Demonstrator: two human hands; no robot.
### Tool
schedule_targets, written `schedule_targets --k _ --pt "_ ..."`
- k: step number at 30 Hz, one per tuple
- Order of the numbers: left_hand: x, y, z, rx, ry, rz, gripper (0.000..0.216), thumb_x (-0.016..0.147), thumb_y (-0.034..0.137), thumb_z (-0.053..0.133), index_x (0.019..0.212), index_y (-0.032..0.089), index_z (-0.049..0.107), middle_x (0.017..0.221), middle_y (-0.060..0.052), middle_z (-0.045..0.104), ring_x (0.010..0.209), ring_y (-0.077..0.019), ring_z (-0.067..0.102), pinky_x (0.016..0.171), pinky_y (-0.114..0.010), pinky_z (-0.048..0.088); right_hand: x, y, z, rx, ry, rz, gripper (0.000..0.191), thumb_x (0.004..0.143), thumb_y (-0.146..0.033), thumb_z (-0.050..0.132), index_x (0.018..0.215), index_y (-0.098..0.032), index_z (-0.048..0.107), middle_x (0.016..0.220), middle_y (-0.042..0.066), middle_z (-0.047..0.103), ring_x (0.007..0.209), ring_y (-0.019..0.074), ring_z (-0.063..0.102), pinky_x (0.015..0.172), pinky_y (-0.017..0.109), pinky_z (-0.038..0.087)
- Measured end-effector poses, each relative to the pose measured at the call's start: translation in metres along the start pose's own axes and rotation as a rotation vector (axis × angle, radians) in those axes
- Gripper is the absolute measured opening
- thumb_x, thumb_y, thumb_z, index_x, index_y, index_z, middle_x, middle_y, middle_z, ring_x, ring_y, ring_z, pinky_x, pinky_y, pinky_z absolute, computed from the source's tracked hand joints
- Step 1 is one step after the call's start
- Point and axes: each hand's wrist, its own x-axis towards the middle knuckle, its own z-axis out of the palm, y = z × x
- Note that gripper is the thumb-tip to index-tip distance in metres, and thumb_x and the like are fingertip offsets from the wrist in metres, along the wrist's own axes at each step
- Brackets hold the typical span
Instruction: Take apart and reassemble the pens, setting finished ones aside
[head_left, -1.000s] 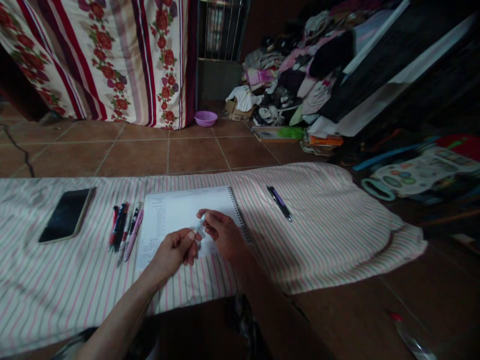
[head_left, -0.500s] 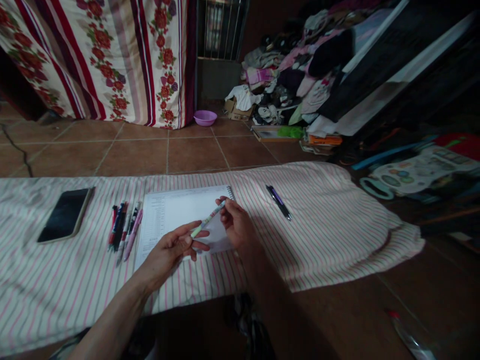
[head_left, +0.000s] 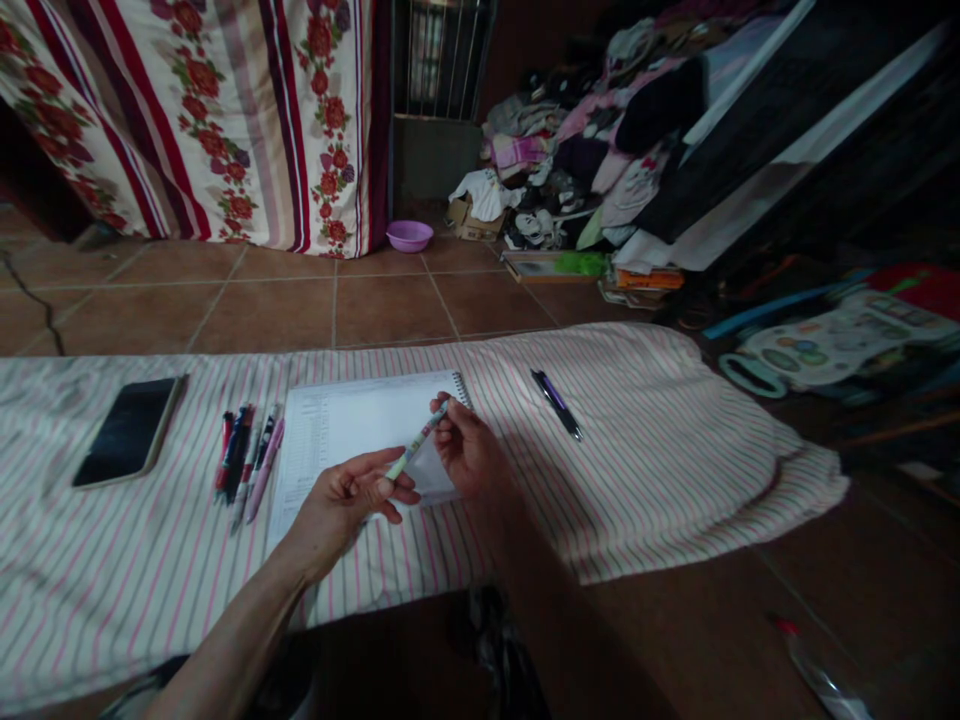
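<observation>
Both my hands hold one pale green pen (head_left: 417, 443) above a spiral notebook (head_left: 352, 425) that lies open on a striped cloth (head_left: 637, 450). My left hand (head_left: 346, 497) pinches the pen's near end, fingers closed. My right hand (head_left: 469, 452) pinches its far end, fingers closed. The pen slants from lower left to upper right over the white page.
Several pens (head_left: 246, 460) lie in a row left of the notebook, with a dark phone (head_left: 127, 430) further left. A purple-and-black pen (head_left: 559, 403) lies to the right. Tiled floor, a purple bowl (head_left: 409, 236), a floral curtain and a clothes pile stand beyond.
The pen, held close and short between my fingers a second ago, now stretches out between my hands. My right hand moved up and right along it.
</observation>
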Motion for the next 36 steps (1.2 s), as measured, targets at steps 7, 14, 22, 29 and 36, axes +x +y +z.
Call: schedule_targets --k 7,14,22,29,36 --pt "0.000 0.000 0.003 0.041 0.020 0.016 0.040 0.069 0.031 0.071 0.103 0.014 0.063 0.082 -0.008 0.069 0.076 -0.0226 0.066 0.061 -0.030 0.049 -0.001 0.004 0.004 0.044 0.015 -0.008 0.009 0.069 -0.015 0.069 0.076 -0.014 0.066 0.069 -0.001 0.065 0.044 -0.0010 0.046 0.041 0.006 0.041" --pt "0.000 -0.003 0.001 -0.006 -0.140 -0.019 0.043 0.070 0.025 0.071 0.110 0.017 0.059 0.086 -0.008 0.068 0.077 -0.0198 0.064 0.065 -0.029 0.046 -0.005 -0.002 0.004 0.015 -0.012 -0.013 0.010 0.072 -0.018 0.066 0.082 -0.017 0.067 0.077 -0.001 0.067 0.043 0.0007 0.045 0.041 0.010 0.044" --pt "-0.003 -0.006 0.001 0.024 -0.264 -0.050 0.046 0.075 0.024 0.066 0.119 0.020 0.051 0.089 -0.008 0.066 0.082 -0.0207 0.063 0.062 -0.027 0.041 -0.006 -0.001 0.003 -0.028 -0.046 -0.006 0.018 0.069 -0.020 0.068 0.087 -0.017 0.068 0.079 0.000 0.068 0.043 0.0005 0.043 0.043 0.012 0.043" --pt "-0.003 -0.007 -0.003 0.060 -0.272 -0.058 0.047 0.075 0.028 0.065 0.120 0.020 0.052 0.090 -0.010 0.066 0.076 -0.0189 0.062 0.058 -0.025 0.037 -0.006 -0.002 0.004 -0.054 -0.061 -0.013 0.020 0.068 -0.021 0.069 0.087 -0.018 0.068 0.080 0.000 0.068 0.044 0.0007 0.043 0.042 0.012 0.041" --pt "-0.003 -0.004 -0.004 0.088 -0.232 -0.057 0.040 0.078 0.032 0.061 0.115 0.016 0.059 0.095 -0.013 0.066 0.078 -0.0194 0.061 0.062 -0.027 0.040 -0.003 -0.006 0.001 -0.019 -0.028 -0.001 0.017 0.069 -0.020 0.068 0.087 -0.018 0.067 0.081 0.000 0.069 0.044 0.0006 0.043 0.042 0.011 0.042"
